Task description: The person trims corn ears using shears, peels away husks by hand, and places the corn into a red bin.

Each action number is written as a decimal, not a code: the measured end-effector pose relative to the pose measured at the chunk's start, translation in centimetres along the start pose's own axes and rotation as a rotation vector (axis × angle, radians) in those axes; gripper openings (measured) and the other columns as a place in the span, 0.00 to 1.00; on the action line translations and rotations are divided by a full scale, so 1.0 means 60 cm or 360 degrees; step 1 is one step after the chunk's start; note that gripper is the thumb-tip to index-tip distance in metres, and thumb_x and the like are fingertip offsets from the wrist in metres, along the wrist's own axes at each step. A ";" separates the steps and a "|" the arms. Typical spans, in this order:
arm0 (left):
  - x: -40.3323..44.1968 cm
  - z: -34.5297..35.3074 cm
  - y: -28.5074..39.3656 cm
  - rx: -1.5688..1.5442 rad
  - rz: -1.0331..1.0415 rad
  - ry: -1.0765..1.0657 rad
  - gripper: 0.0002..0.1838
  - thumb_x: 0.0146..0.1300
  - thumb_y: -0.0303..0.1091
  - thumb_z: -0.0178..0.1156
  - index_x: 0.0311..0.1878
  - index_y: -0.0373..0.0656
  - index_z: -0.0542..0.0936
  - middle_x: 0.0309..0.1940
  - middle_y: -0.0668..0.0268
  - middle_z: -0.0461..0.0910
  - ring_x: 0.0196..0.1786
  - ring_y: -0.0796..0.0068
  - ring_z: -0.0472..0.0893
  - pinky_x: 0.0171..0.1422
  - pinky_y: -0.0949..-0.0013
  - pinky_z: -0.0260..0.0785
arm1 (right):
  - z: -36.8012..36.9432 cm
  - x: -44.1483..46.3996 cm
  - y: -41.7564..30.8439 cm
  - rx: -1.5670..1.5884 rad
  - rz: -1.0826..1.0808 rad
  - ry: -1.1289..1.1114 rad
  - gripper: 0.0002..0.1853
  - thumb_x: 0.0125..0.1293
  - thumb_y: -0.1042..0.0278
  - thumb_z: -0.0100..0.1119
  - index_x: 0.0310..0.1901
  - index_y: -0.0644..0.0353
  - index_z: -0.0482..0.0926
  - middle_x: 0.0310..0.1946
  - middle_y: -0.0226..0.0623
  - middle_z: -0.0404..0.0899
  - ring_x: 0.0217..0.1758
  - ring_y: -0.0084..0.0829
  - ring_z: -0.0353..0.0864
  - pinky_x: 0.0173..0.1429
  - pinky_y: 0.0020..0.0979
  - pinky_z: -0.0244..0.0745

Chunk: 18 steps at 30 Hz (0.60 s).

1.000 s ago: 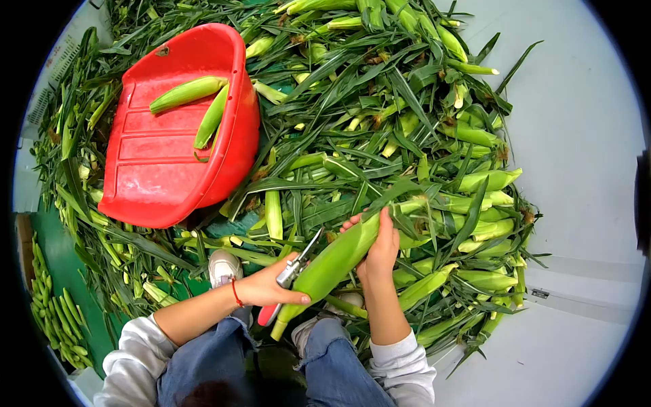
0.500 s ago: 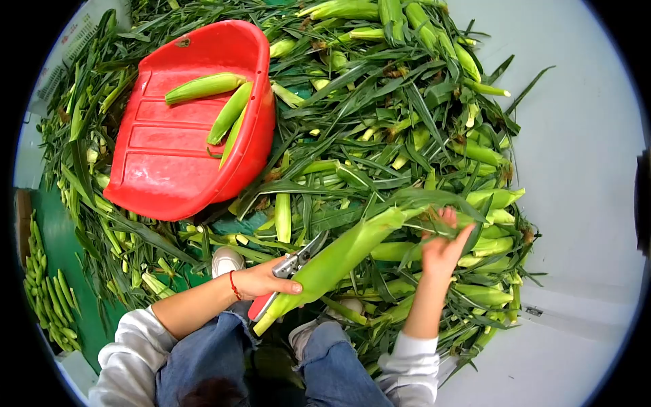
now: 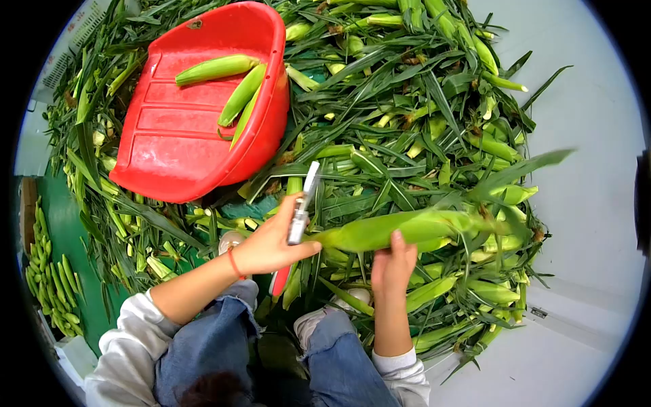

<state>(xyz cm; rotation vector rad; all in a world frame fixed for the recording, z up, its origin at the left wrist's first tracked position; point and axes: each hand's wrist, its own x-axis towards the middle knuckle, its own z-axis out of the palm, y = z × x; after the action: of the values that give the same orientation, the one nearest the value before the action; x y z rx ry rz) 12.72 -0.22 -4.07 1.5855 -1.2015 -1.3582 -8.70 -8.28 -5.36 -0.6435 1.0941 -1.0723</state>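
Note:
An ear of corn in its green husk (image 3: 386, 230) lies nearly level across the front of me, its leafy tip blurred at the right. My right hand (image 3: 393, 271) is closed on it from below, thumb up against the husk. In my left hand (image 3: 271, 237) is a pair of pruning shears (image 3: 299, 225), metal head pointing up and a red handle showing below the palm. The thumb of that hand reaches to the stalk end of the corn; whether it grips the stalk I cannot tell.
A red plastic scoop-shaped seat or basin (image 3: 173, 149) holds several husked-in ears (image 3: 217, 69). Cut leaves and corn (image 3: 386, 156) are heaped around it. More ears (image 3: 54, 292) are piled at the far left on the green floor (image 3: 64, 217). A pale wall (image 3: 590, 203) rises at right.
The corn has swung from a steep slant to nearly level. My right hand has gone from the leafy tip to the husk's underside. The shears have turned more upright in my left hand.

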 end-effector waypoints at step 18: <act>-0.031 0.054 -0.013 -0.1451 -0.1020 -0.0556 0.25 0.56 0.26 0.56 0.58 0.41 0.64 0.27 0.66 0.74 0.27 0.75 0.77 0.31 0.67 0.73 | -0.031 0.000 -0.016 0.0350 -0.0162 0.0344 0.26 0.68 0.55 0.48 0.62 0.59 0.58 0.56 0.45 0.68 0.58 0.42 0.70 0.63 0.47 0.66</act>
<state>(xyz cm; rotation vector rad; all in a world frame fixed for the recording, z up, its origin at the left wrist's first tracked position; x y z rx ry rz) 9.66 1.97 -4.82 1.0804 -0.0921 -2.2240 -10.75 -8.51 -5.23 -0.4180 1.1166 -1.3528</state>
